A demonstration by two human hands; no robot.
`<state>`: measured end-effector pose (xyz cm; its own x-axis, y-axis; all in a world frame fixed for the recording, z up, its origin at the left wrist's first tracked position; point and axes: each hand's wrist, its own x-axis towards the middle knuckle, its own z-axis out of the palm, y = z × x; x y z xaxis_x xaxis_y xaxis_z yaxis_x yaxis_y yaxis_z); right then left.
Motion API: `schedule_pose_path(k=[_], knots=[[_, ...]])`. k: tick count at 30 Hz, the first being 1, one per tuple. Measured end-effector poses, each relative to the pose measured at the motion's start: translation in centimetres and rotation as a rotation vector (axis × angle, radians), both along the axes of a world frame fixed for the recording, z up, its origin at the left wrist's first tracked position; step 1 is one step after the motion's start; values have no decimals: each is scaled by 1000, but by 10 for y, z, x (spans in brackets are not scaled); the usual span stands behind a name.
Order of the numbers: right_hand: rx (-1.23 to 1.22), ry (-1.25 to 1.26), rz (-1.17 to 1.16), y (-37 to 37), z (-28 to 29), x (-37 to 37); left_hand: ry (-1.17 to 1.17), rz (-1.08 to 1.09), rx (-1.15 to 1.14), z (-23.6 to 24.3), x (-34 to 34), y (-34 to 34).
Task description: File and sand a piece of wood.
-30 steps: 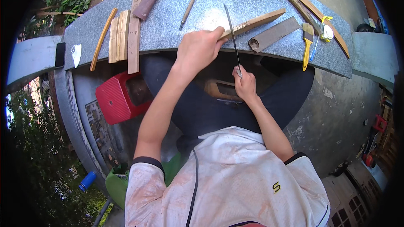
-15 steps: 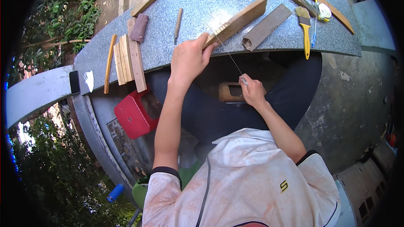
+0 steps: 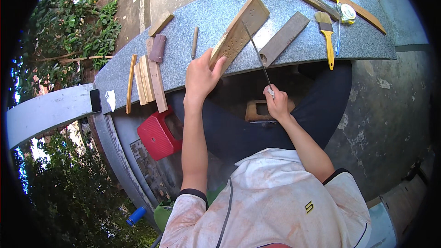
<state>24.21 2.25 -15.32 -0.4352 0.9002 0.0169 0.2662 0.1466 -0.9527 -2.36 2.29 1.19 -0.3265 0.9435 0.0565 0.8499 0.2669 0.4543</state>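
A wooden plank is tilted up over the near edge of the speckled grey stone table, its broad face dotted with small dents. My left hand is closed round its near end, thumb on the dotted face. In my right hand, over my lap, is the pale handle of a long, thin dark file. The file slants up and left, and its far tip overlaps the plank's right edge in view; I cannot tell if they touch. Just left of the plank lies a slim brown-handled tool. A grey-brown wood block rests to the right.
Right on the stone table are a yellow-handled brush, a tape measure, a blue pen and long curved wood strips. Several wood pieces and a phone lie left. A red stool stands below.
The plank has turned steeper and to the left, so its dotted face now shows. The file has swung more upright, its broad side showing. The whole view has shifted slightly.
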Motion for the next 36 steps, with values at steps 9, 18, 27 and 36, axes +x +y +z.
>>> schedule_pose_path(k=[9,18,27,36], knots=[[-28,84,-42,1,-3,0,24,123,126,-1,37,-10],[-31,111,-66,0,4,-3,271,174,298,-19,58,-10],[7,131,-26,-1,14,-1,377,236,221,-48,39,-18],[184,228,-127,5,46,9,283,242,194,-46,43,-18]])
